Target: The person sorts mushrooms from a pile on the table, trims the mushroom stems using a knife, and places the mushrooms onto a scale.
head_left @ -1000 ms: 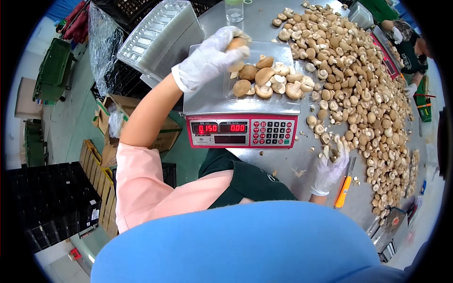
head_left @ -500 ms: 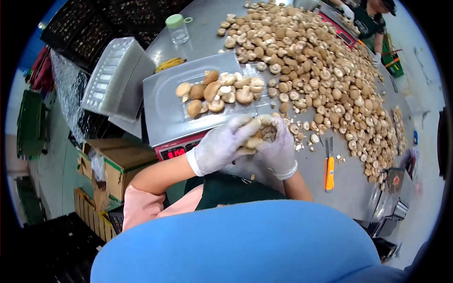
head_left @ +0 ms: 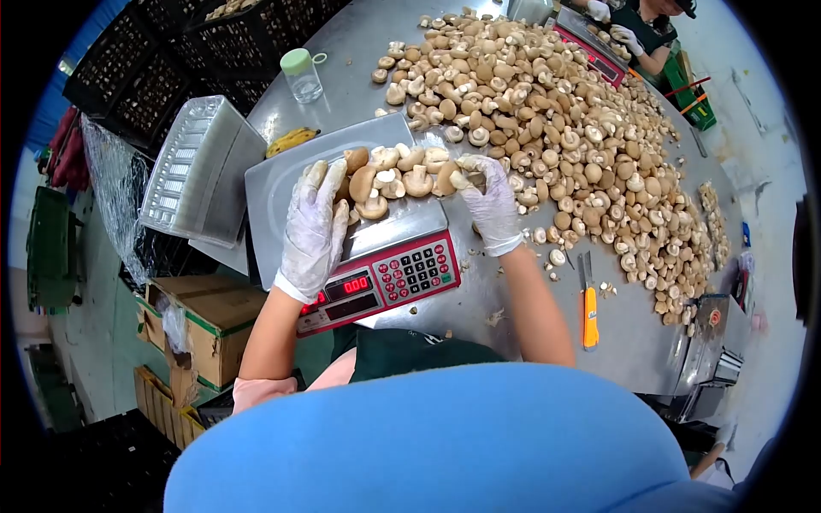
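Note:
A clear plastic tray [head_left: 402, 224] of brown-capped mushrooms [head_left: 417, 181] lies on the steel pan of a weighing scale [head_left: 278, 201]. My left hand [head_left: 312, 227], in a whitish glove, rests along the tray's left end. Its fingers are stretched out, the thumb is apart, and the palm side faces the mushrooms, partly covering them. At the tray's right end, the bent fingertips of my gloved right hand [head_left: 492, 205] touch a brown mushroom [head_left: 446, 179]. The scale's keypad [head_left: 417, 269] faces me; one lit display field reads 0.00, another is partly hidden by my left wrist.
A large mushroom heap [head_left: 564, 120] covers the table's right side, near an orange-handled knife [head_left: 590, 312]. Stacked empty trays [head_left: 201, 171], a banana [head_left: 291, 141] and a lidded bottle [head_left: 302, 77] stand left. A co-worker's gloved hand [head_left: 627, 38] shows at the far right.
My hands have parted from in front of the scale, where they held mushrooms together, and moved to opposite ends of the tray. A brown mushroom now sits at its right end.

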`<state>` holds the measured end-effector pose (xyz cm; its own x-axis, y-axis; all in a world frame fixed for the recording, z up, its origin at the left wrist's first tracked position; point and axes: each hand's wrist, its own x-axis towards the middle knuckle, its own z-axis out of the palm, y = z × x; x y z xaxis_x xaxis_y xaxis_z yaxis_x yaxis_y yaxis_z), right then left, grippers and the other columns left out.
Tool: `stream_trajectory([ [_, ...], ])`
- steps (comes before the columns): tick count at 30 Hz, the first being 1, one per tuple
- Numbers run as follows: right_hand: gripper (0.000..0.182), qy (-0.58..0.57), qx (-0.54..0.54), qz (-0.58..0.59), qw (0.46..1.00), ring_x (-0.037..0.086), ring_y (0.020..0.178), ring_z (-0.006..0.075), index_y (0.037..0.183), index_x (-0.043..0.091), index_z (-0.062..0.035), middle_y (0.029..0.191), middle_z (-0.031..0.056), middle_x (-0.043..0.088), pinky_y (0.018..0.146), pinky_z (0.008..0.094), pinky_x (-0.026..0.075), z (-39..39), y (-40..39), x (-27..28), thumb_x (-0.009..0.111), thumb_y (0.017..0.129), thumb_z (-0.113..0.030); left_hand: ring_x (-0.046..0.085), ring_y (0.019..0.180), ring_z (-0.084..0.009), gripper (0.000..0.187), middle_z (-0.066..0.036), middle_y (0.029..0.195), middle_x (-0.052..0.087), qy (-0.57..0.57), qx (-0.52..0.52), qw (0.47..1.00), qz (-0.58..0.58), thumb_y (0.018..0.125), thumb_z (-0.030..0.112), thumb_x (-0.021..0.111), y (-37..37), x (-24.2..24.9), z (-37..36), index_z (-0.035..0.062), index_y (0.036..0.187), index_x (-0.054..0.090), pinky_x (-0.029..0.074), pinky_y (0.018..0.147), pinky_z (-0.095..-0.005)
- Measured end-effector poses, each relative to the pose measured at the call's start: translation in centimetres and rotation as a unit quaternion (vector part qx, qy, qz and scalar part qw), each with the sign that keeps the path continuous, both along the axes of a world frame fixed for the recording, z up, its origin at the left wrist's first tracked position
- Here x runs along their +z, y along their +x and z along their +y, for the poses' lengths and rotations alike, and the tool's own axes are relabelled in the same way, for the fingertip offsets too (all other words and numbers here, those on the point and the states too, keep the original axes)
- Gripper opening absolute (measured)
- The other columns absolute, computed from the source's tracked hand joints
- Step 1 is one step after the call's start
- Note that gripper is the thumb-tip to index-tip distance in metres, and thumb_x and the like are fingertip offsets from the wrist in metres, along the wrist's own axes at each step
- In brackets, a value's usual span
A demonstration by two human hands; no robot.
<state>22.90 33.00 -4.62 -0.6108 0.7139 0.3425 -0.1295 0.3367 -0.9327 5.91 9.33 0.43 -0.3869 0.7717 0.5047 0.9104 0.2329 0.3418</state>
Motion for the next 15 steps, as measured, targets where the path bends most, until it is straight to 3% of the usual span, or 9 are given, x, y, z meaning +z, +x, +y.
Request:
stream_trajectory([
  [2,0.032,0.054,-0.006,-0.019,0.998,0.061,0.098,0.0123,0.115,0.066,-0.0048,0.113,0.0043,0.064,0.088,0.027,0.051,-0.2,0.1,-0.2,0.079,0.088,-0.015,0.043,0.134,-0.0428,0.057,-0.023,0.145,0.044,0.016,-0.02,0.999,-0.02,0.094,0.01,0.059,-0.5,0.0,-0.1,0.0068,0.148,0.043,0.034,0.115,-0.0475],
  [4,0.031,0.018,0.016,-0.051,0.998,0.06,0.096,0.0103,0.116,0.064,-0.0051,0.112,0.0028,0.062,0.086,0.0261,0.05,0.2,0.5,0.5,0.077,0.09,-0.016,0.043,0.135,-0.0422,0.058,-0.024,0.146,0.043,0.012,-0.027,0.999,-0.028,0.093,0.009,0.061,-0.6,0.3,-0.3,0.0062,0.148,0.043,0.035,0.114,-0.047],
  [7,0.036,-0.076,0.006,-0.037,0.996,0.059,0.097,0.0107,0.119,0.063,-0.006,0.112,0.0033,0.063,0.079,0.0263,0.052,1.4,0.8,1.4,0.076,0.091,-0.023,0.04,0.139,-0.0428,0.057,-0.028,0.148,0.04,0.092,-0.042,0.985,-0.141,0.09,0.009,0.066,0.5,2.2,-1.1,0.0041,0.143,0.046,0.035,0.116,-0.0479],
  [9,0.028,0.027,-0.07,-0.11,0.991,0.063,0.102,0.0203,0.122,0.063,-0.0046,0.113,0.0088,0.064,0.09,0.0313,0.051,3.2,2.1,1.3,0.063,0.098,-0.021,0.037,0.139,-0.0489,0.043,-0.028,0.151,0.038,0.072,-0.076,0.989,0.104,0.089,0.005,0.065,-1.8,3.5,-2.8,-0.0001,0.129,0.05,0.035,0.114,-0.0561],
  [10,0.025,0.237,-0.071,-0.156,0.956,0.063,0.103,0.0255,0.121,0.063,-0.0039,0.113,0.0118,0.064,0.091,0.0341,0.05,4.6,3.1,0.2,0.059,0.1,-0.018,0.036,0.139,-0.0508,0.039,-0.028,0.152,0.037,0.108,-0.098,0.976,0.163,0.089,0.003,0.065,-3.2,3.3,-3.7,-0.0013,0.125,0.051,0.035,0.113,-0.0588],
  [11,0.026,0.184,-0.074,-0.163,0.967,0.063,0.103,0.0242,0.12,0.064,-0.0038,0.112,0.0114,0.065,0.091,0.0336,0.05,4.7,3.3,0.9,0.06,0.099,-0.019,0.042,0.137,-0.0436,0.042,-0.025,0.15,0.041,0.105,-0.03,0.994,-0.011,0.093,0.008,0.061,-3.6,3.5,-4.6,-0.0013,0.133,0.049,0.035,0.114,-0.0507],
  [12,0.026,0.13,-0.078,-0.167,0.974,0.063,0.102,0.0228,0.119,0.065,-0.0036,0.112,0.011,0.066,0.09,0.0331,0.05,4.7,3.5,1.6,0.061,0.099,-0.019,0.047,0.135,-0.0364,0.047,-0.022,0.149,0.044,0.126,0.047,0.974,-0.181,0.097,0.013,0.058,-4.0,3.7,-5.4,-0.0013,0.14,0.047,0.035,0.115,-0.0426],
  [14,0.03,-0.05,-0.067,-0.13,0.988,0.063,0.101,0.0155,0.119,0.066,-0.0021,0.111,0.007,0.068,0.088,0.0295,0.051,4.2,3.2,2.9,0.063,0.098,-0.024,0.049,0.132,-0.0279,0.053,-0.018,0.144,0.05,0.15,0.075,0.928,-0.333,0.1,0.019,0.056,-4.4,4.7,-7.0,-0.0016,0.147,0.043,0.036,0.113,-0.036],
  [15,0.032,-0.065,-0.046,-0.151,0.985,0.062,0.101,0.0135,0.121,0.065,-0.0015,0.113,0.0056,0.068,0.087,0.0284,0.05,3.7,3.1,3.8,0.063,0.099,-0.024,0.049,0.131,-0.0258,0.053,-0.015,0.14,0.053,0.161,0.078,0.909,-0.377,0.099,0.021,0.059,-4.4,4.9,-7.6,-0.0003,0.146,0.045,0.037,0.112,-0.0368],
])
